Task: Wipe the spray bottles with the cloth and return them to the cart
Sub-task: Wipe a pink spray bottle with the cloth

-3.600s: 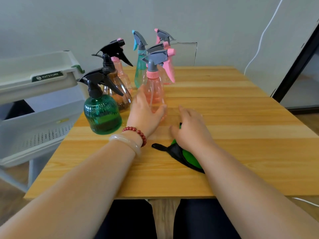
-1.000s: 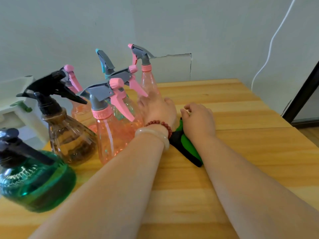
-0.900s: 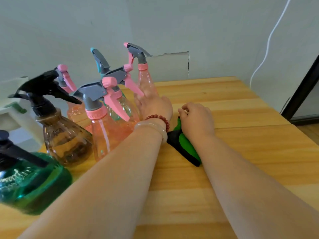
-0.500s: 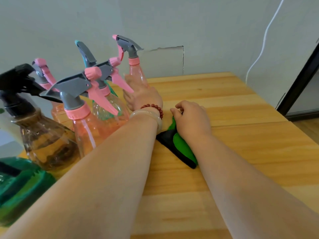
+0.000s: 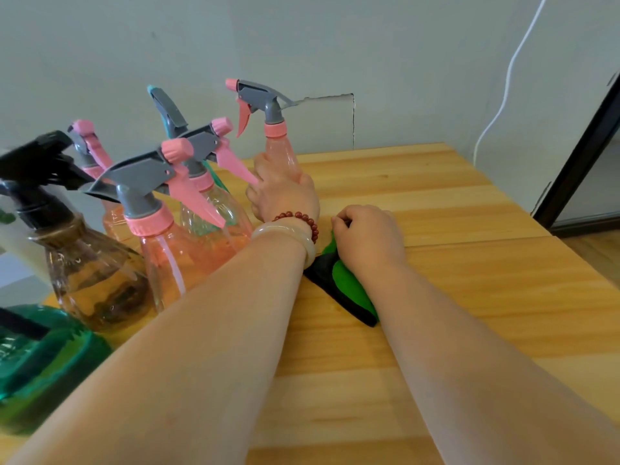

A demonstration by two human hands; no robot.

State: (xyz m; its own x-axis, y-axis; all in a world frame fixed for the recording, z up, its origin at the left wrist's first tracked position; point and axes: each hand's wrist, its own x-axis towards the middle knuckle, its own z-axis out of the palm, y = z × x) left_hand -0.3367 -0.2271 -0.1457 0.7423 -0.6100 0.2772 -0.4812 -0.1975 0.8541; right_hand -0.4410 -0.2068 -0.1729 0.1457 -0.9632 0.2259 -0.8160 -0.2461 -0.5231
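— One pink spray bottle [image 5: 280, 152], rearmost on the table [image 5: 436, 196]: our left hand [image 5: 285, 199] curls round its shoulder. Light, slick plastic?
— We'd judge so. Our right hand [image 5: 367, 239] clutches the soft cloth [image 5: 349, 286] alongside.

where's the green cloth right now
In the head view, the green cloth with black edging lies on the wooden table just right of centre, gripped under the right hand, beside the left hand holding a pink clear plastic spray bottle.

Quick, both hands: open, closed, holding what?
Left hand: grips the far pink bottle.
Right hand: fingers curled, grips the cloth.
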